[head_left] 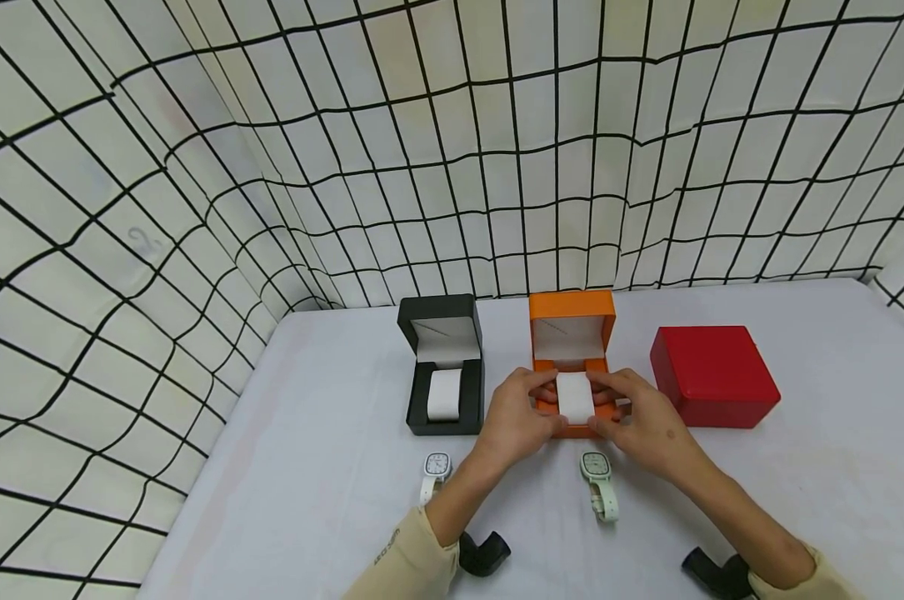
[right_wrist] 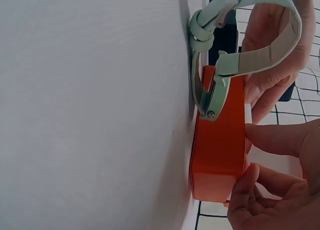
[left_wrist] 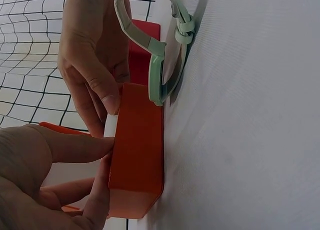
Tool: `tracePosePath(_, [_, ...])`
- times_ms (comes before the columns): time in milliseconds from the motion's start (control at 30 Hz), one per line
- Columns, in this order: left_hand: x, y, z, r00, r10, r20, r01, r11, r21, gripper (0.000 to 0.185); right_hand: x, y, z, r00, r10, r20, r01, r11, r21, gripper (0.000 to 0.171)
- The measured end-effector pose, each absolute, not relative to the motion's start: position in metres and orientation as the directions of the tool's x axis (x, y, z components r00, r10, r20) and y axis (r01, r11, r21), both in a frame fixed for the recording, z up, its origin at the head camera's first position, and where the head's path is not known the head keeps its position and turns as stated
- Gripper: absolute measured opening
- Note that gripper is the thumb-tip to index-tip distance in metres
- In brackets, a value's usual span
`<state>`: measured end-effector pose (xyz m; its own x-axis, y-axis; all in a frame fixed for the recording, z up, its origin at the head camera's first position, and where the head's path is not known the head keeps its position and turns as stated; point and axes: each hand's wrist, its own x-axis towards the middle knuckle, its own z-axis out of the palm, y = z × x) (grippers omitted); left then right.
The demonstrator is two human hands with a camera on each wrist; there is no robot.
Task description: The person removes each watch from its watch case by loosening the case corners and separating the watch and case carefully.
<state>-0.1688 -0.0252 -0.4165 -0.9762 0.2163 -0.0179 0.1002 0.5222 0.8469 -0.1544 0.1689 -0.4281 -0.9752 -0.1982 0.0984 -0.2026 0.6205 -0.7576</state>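
While both hands work at the open orange box [head_left: 571,333], the left hand [head_left: 515,417] and the right hand [head_left: 642,421] pinch the white cushion [head_left: 575,398] seated in the box's base, one hand on each side of it. On each hand the thumb lies at the near front edge of the box and the curled fingers reach over the cushion's sides. Neither hand is released; both grasp the cushion with fingertips only. Both forearms extend from the near table edge and converge on the box, wrists low over the white table [head_left: 796,467].

The box stands at mid-table with its lid upright. A mint green watch [head_left: 597,483] lies on the table just in front of the box, between the two forearms. A white watch [head_left: 435,471] lies to its left. An open black box [head_left: 442,367] holding its own white cushion stands left of the orange box; a closed red box [head_left: 714,375] stands to its right.
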Motion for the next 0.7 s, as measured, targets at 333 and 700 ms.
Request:
tracePosePath(333, [-0.1758,-0.0229,-0.4188,-0.978,0.209,-0.015,0.102,0.536,0.838,0.062,-0.1579,0.1672,-0.4278,-0.98,-0.172,0.103,-0.189,0.617,-0.764,0.053])
tracePosePath(700, [-0.1773,-0.0236,-0.4192,-0.979,0.205,-0.017,0.1,0.548,0.83,0.061,-0.1556,0.1674,-0.428,-0.979,-0.169,0.115,-0.197,0.628,-0.753,0.05])
